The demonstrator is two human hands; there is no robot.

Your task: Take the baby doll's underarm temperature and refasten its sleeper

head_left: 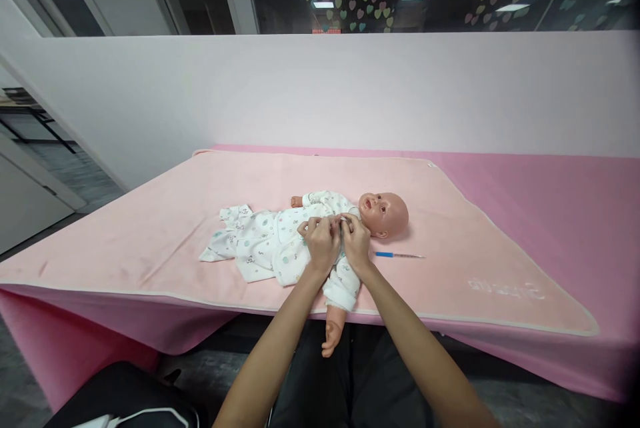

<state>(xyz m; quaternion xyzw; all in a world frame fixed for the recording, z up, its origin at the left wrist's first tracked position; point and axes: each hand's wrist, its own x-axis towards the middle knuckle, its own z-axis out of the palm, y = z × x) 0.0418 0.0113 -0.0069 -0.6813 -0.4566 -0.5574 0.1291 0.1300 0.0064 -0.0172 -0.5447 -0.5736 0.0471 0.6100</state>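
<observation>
Reddish-tan plastic doll (393, 213); on doll, white cloth outfit (287, 231), small teal and dark prints; under doll, white-edged peach fabric blanket (440, 288); just beside doll, slim blue-ended stick (385, 255)

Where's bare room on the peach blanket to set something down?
Peach blanket: wide patch left of the clothed doll's leg end; strip between doll and far blanket edge; patch between blue-handled tool and pale lettering. Crowded: the doll's upper chest, where left hand and right hand meet; tool beside right hand.
</observation>
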